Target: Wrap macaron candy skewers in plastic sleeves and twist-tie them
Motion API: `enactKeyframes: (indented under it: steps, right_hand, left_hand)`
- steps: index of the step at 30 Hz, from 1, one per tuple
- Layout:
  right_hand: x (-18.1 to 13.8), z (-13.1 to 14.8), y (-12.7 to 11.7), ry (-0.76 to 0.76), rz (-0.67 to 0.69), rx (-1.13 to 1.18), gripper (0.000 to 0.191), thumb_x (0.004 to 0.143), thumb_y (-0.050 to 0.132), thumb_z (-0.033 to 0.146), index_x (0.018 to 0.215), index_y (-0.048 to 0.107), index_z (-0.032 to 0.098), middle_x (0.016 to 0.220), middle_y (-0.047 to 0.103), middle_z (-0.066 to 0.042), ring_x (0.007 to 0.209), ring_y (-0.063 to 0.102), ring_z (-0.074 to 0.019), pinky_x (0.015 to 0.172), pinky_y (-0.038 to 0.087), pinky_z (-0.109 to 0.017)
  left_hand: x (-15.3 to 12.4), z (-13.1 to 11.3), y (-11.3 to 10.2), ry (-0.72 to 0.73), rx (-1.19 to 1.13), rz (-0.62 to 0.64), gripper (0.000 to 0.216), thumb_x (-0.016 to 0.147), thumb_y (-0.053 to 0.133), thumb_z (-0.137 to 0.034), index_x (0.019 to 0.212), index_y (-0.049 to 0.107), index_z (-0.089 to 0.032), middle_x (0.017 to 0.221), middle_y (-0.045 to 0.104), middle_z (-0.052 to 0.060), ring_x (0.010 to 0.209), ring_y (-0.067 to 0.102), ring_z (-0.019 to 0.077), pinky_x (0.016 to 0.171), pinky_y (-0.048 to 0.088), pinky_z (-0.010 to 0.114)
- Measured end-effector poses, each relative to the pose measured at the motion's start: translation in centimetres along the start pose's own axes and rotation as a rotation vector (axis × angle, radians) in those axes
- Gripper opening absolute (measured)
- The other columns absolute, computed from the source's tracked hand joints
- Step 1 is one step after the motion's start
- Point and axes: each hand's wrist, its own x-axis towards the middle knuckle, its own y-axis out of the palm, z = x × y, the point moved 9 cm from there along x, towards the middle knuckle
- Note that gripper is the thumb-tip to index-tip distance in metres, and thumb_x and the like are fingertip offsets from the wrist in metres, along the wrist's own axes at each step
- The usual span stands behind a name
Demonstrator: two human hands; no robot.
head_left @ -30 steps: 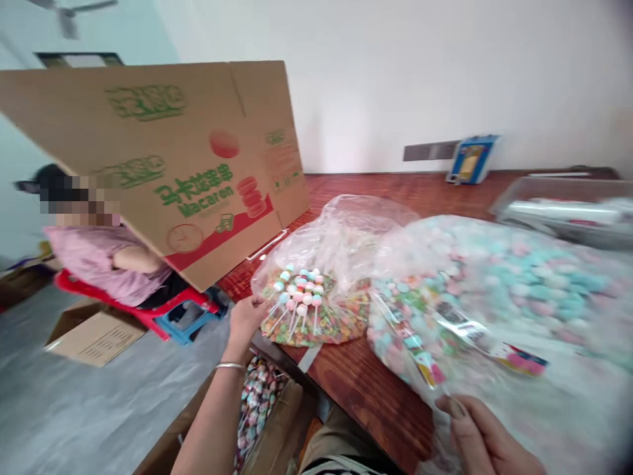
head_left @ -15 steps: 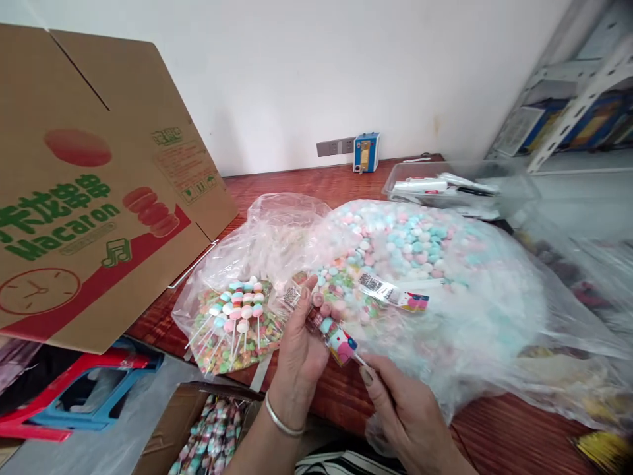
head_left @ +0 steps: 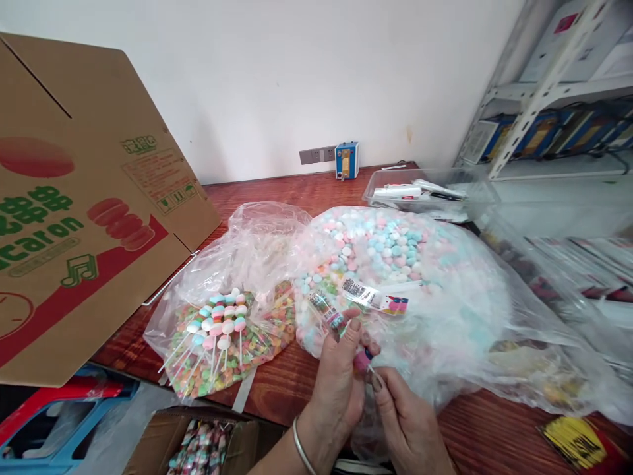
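My left hand [head_left: 341,369] is closed around a candy skewer [head_left: 329,313] in a clear printed wrapper, its upper end showing beyond my fingers. Below the colourful lower end of the wrapper, my right hand [head_left: 408,412] pinches the white stick. The middle of the skewer is hidden by my left fingers. Just past my hands, a flat printed wrapper [head_left: 376,297] lies on a big clear bag of pastel candies [head_left: 395,247]. Unwrapped candy skewers [head_left: 222,316] lie bunched on a bag of small ring-shaped candies [head_left: 267,330] at the left.
A large cardboard box [head_left: 99,198] stands at the left. Below the table edge, an open carton [head_left: 148,448] holds wrapped skewers. A clear plastic bin [head_left: 370,191], a small blue device [head_left: 347,160] and metal shelving [head_left: 524,125] are farther back. A yellow packet [head_left: 576,445] lies at right.
The view has swung right. My left hand has slid down the wrapped skewer, so its fingers now cover the middle, close to my right hand. The right hand still pinches the stick.
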Motion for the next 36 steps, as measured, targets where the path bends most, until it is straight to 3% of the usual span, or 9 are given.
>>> enactKeyframes:
  steps: [3,7,12,16,21,25,32,36]
  right_hand:
    - [0.3,-0.2,-1.1,0.004,-0.074,-0.060,0.025,0.101,0.035,0.031,0.096,0.057,0.021,0.075,0.070,-0.002,0.062,0.069,-0.0178,0.054,0.053,-0.023]
    - [0.2,0.2,-1.7,-0.050,-0.101,-0.149,0.028,0.101,0.034,0.027,0.114,0.057,0.018,0.090,0.074,-0.008,0.070,0.072,-0.0194,0.057,0.054,-0.025]
    - [-0.1,0.4,-2.1,-0.044,-0.149,-0.106,0.022,0.100,0.034,0.024,0.099,0.056,0.020,0.074,0.068,-0.001,0.058,0.067,-0.0159,0.051,0.049,-0.022]
    - [0.2,0.3,-2.8,0.010,-0.205,-0.058,0.024,0.100,0.036,0.025,0.084,0.053,0.022,0.064,0.060,0.003,0.050,0.060,-0.0134,0.047,0.045,-0.021]
    - [0.3,-0.1,-2.9,0.016,-0.181,-0.043,0.020,0.101,0.037,0.024,0.097,0.057,0.021,0.073,0.064,0.002,0.059,0.064,-0.0135,0.053,0.046,-0.021]
    - [-0.3,-0.2,-2.7,-0.039,-0.149,-0.097,0.021,0.101,0.036,0.023,0.107,0.056,0.022,0.071,0.064,0.003,0.054,0.062,-0.0145,0.052,0.044,-0.023]
    - [-0.6,-1.1,-2.6,0.043,-0.136,-0.026,0.020,0.101,0.036,0.025,0.094,0.054,0.022,0.064,0.056,0.004,0.053,0.058,-0.0141,0.052,0.043,-0.023]
    - [-0.7,-1.5,-2.4,0.069,-0.126,-0.012,0.021,0.101,0.036,0.027,0.093,0.054,0.022,0.066,0.056,0.004,0.052,0.055,-0.0135,0.052,0.040,-0.023]
  left_hand:
    - [-0.9,1.1,-0.1,-0.039,0.057,0.024,0.025,0.080,0.072,-0.038,0.097,0.068,-0.019,0.082,0.064,0.003,0.075,0.061,0.0120,0.068,0.046,0.023]
    - [-1.5,1.9,-0.8,-0.077,0.148,-0.007,0.026,0.076,0.075,-0.041,0.085,0.072,-0.017,0.080,0.069,0.006,0.078,0.064,0.0152,0.075,0.048,0.026]
    - [-2.0,2.8,-0.6,-0.113,0.234,0.017,0.031,0.070,0.079,-0.042,0.080,0.075,-0.014,0.076,0.071,0.009,0.078,0.066,0.0194,0.077,0.049,0.030]
    - [-2.7,3.5,0.0,-0.119,0.231,0.023,0.034,0.074,0.075,-0.043,0.086,0.075,-0.012,0.075,0.071,0.008,0.080,0.066,0.0199,0.080,0.049,0.032]
    - [-2.6,2.1,0.8,-0.106,0.203,0.090,0.024,0.079,0.073,-0.035,0.093,0.072,-0.015,0.083,0.070,0.006,0.080,0.064,0.0154,0.079,0.047,0.027]
    - [-1.8,1.0,-0.4,-0.086,0.201,0.002,0.018,0.072,0.079,-0.028,0.079,0.070,-0.015,0.074,0.069,0.003,0.068,0.059,0.0112,0.070,0.046,0.023]
    - [-1.5,1.5,-0.8,0.006,0.359,0.026,0.016,0.069,0.081,-0.025,0.077,0.072,-0.014,0.075,0.070,0.003,0.073,0.060,0.0126,0.076,0.046,0.025]
    - [-1.4,1.6,-0.8,-0.053,0.322,0.042,0.017,0.074,0.078,-0.029,0.078,0.073,-0.014,0.072,0.067,0.003,0.070,0.057,0.0118,0.072,0.045,0.023]
